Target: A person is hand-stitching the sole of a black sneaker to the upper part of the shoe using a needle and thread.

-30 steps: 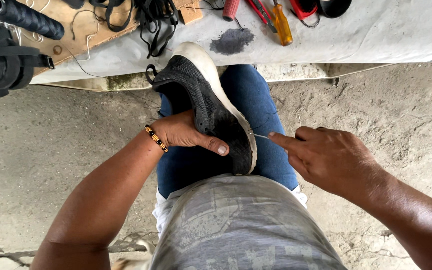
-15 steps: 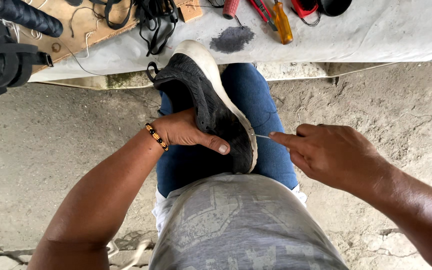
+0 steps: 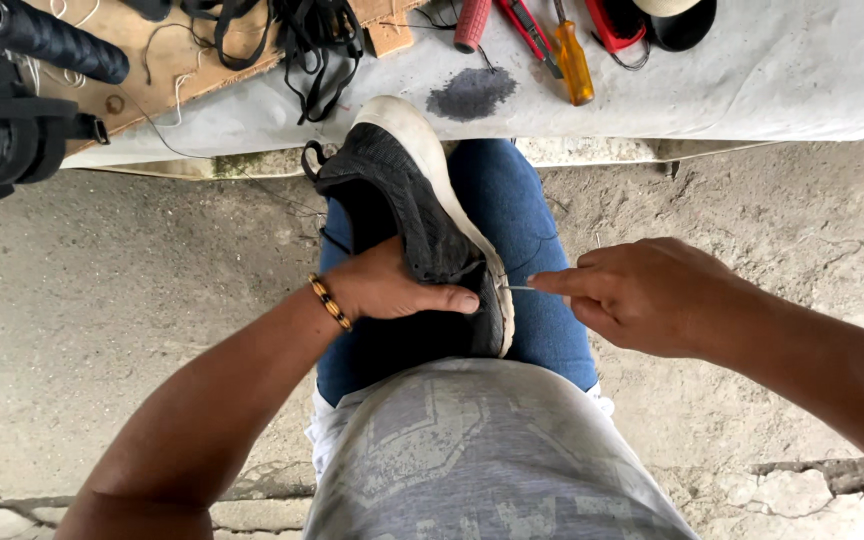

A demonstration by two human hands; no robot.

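Over cracked concrete, fingers (image 3: 562,283) pinch a thin needle (image 3: 519,288).

We see no boxes, packs, labels, signs or screens here.

head cam | steep downward look, close over lap (image 3: 512,240) | workbench (image 3: 802,80) at top edge

Bright, even daylight, soft faint shadows, sharp focus, no glare
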